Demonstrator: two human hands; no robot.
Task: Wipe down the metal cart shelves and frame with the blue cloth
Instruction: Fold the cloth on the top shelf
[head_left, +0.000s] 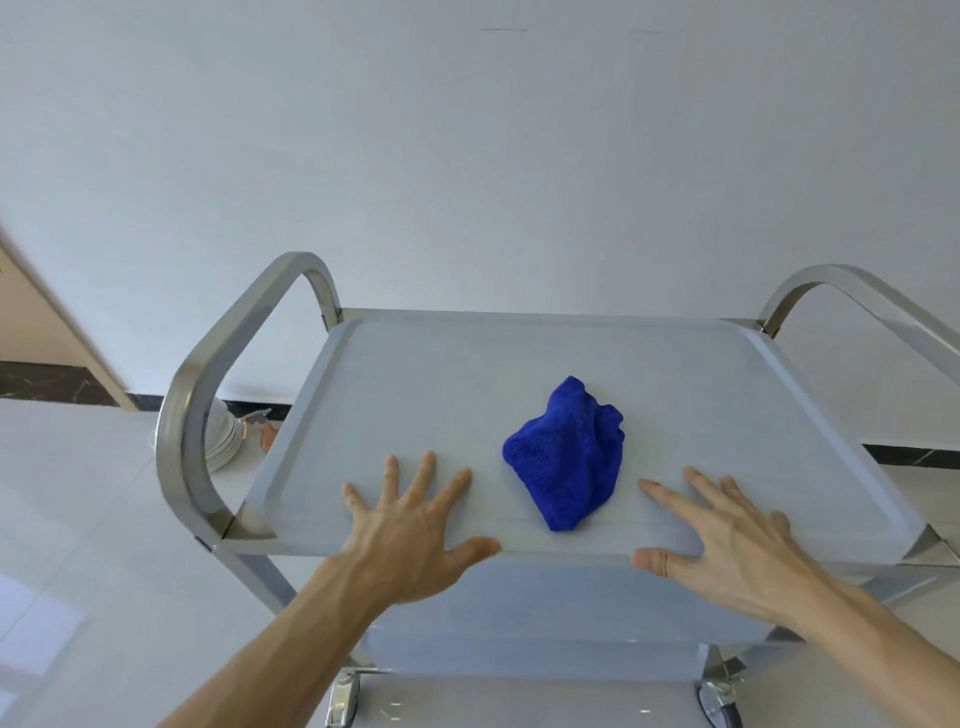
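Nearest, the left hand (410, 525) and right hand (727, 540) lie flat with fingers spread on the near edge of the metal cart's top shelf (415, 395), grasping nothing. Between the hands and just beyond their fingertips, the crumpled blue cloth (566, 457) sits on the shelf, touching neither hand. Beyond the left hand rises a curved frame handle (192, 395), with stacked white plates (223, 441) on the floor behind it; another handle (852, 291) stands beyond the right hand.

Plain white wall (467, 156) fills the upper view, dark marbled skirting (52, 382) along its base. Glossy white tile floor (78, 493), even daylight. Beige door panel (47, 322) at left. Stacked white plates (224, 439) on the floor by the wall.
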